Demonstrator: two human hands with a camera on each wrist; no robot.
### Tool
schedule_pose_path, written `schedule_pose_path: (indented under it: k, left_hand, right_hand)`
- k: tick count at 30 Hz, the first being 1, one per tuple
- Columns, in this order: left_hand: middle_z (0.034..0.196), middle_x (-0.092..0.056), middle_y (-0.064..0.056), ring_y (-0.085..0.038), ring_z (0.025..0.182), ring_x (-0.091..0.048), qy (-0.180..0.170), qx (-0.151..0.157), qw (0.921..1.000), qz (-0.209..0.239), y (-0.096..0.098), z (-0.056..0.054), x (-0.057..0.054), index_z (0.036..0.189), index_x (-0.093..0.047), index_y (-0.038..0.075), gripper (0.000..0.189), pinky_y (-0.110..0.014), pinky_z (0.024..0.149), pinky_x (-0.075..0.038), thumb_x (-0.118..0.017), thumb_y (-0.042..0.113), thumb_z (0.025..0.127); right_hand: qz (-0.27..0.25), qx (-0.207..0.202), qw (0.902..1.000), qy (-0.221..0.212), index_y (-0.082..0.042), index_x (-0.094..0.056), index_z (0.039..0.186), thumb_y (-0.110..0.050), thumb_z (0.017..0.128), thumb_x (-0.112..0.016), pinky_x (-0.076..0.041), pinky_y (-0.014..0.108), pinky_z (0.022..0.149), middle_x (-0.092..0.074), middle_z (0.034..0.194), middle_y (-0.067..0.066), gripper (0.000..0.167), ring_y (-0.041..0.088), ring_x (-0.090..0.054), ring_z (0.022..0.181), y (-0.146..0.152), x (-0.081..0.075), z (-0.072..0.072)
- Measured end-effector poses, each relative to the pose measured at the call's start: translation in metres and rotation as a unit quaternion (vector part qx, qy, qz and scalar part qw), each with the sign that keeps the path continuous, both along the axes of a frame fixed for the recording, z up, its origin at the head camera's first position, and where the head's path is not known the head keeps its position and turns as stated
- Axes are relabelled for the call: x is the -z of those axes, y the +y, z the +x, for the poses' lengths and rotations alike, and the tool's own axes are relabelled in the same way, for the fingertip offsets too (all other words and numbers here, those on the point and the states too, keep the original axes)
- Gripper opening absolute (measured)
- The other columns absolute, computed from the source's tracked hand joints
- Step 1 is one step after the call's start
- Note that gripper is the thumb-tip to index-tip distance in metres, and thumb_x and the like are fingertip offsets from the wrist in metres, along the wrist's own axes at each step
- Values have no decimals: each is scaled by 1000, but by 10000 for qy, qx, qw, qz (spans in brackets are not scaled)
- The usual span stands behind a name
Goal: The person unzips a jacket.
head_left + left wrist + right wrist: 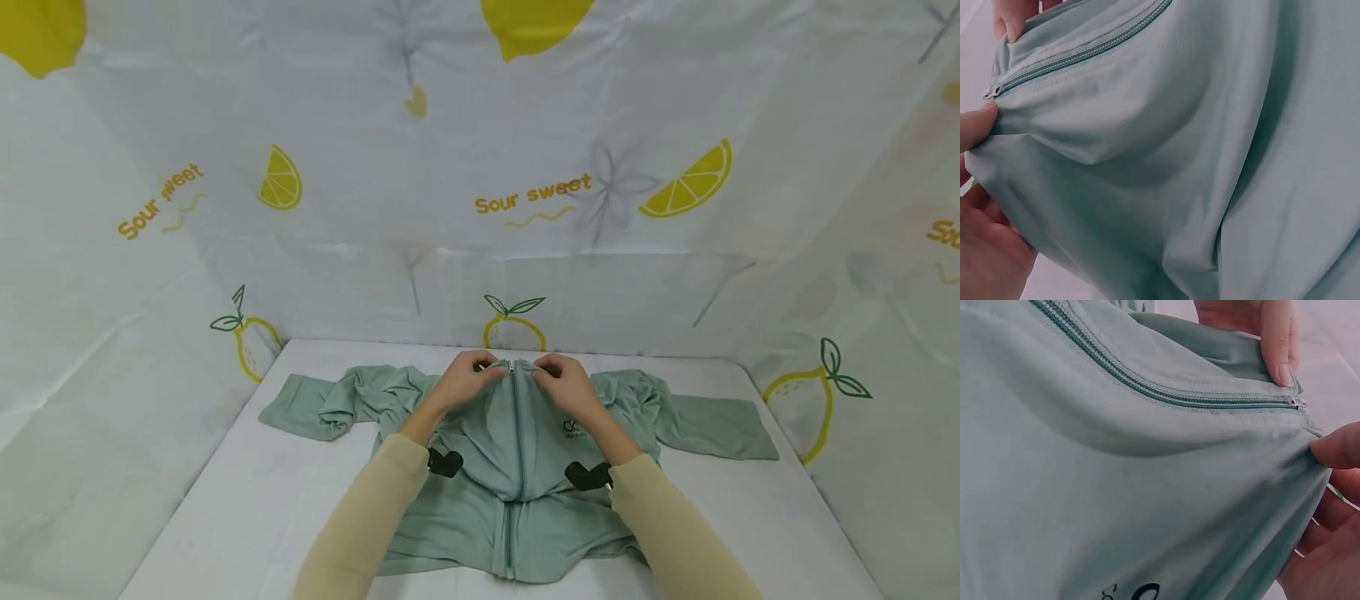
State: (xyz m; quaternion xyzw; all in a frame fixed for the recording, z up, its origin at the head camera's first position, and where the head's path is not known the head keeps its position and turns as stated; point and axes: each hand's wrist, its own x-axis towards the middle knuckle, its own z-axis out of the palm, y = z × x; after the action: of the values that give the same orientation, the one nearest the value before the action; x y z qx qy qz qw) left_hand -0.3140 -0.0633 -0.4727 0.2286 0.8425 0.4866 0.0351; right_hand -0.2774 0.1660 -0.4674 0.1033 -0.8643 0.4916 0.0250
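A pale green zip-up jacket [480,533] lies front up on the table, its zipper closed up to the top. My left hand [462,382] pinches the collar edge just left of the zipper pull [512,367]. On the other side, my right hand [567,387] pinches the same edge. The upper front is raised between them and sags in a fold over the lower part. In the left wrist view, the thumb of my left hand [991,244] presses the fabric beside the metal pull. Dark lettering [1145,591] shows on the chest in the right wrist view.
Both sleeves spread sideways, the left sleeve [296,408] bunched near its middle and the right sleeve [720,427] flatter toward its cuff. The white table [225,517] meets a lemon-printed curtain [375,292] at the back and sides.
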Motion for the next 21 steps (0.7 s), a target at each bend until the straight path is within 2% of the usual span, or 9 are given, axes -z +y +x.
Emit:
schedule_pose_path:
  k: [5,8,12,14,17,21]
  left_hand:
    - [98,-68,-4,-14,80,-57,-72,85,9999,124,1,6,-4,107,-72,6,21,-32,74,-48,-64,24,103]
    - [99,-68,-4,-14,83,-59,-49,92,9999,126,1,9,-6,108,-72,6,21,-33,76,-49,-63,24,104]
    - [101,-69,-5,-15,85,-60,2,122,9998,157,2,10,-7,109,-72,6,21,-33,78,-50,-62,23,104]
    - [101,-69,-5,-14,85,-60,-6,131,9997,208,2,10,-7,108,-72,5,20,-33,78,-49,-62,23,104]
    - [100,-69,-6,-14,84,-59,-17,147,9994,307,2,10,-7,107,-71,4,20,-32,76,-48,-61,21,104]
    - [99,-69,-7,-14,81,-56,-105,152,9991,370,3,10,-8,107,-71,2,19,-30,74,-47,-60,18,105]
  right_hand:
    - [131,29,9999,54,0,-67,122,-16,104,-59,-50,53,94,-66,123,19,25,37,-61,115,1,-2,6]
    - [205,175,9993,257,-2,-67,121,-15,104,-59,-51,51,92,-67,120,17,23,36,-62,112,-1,-5,10]
    - [172,418,9962,743,0,-69,115,-11,102,-61,-53,49,84,-69,107,16,19,33,-65,98,-11,-11,16]
    - [245,454,9955,795,0,-70,109,-13,101,-63,-53,46,79,-69,98,14,17,30,-65,89,-18,-14,18]
    - [389,412,9970,534,-2,-71,101,-18,100,-67,-53,42,72,-69,90,9,17,25,-64,80,-27,-16,18]
    - [348,389,9983,265,-1,-73,97,-23,99,-70,-53,41,72,-71,89,9,22,23,-65,79,-34,-12,15]
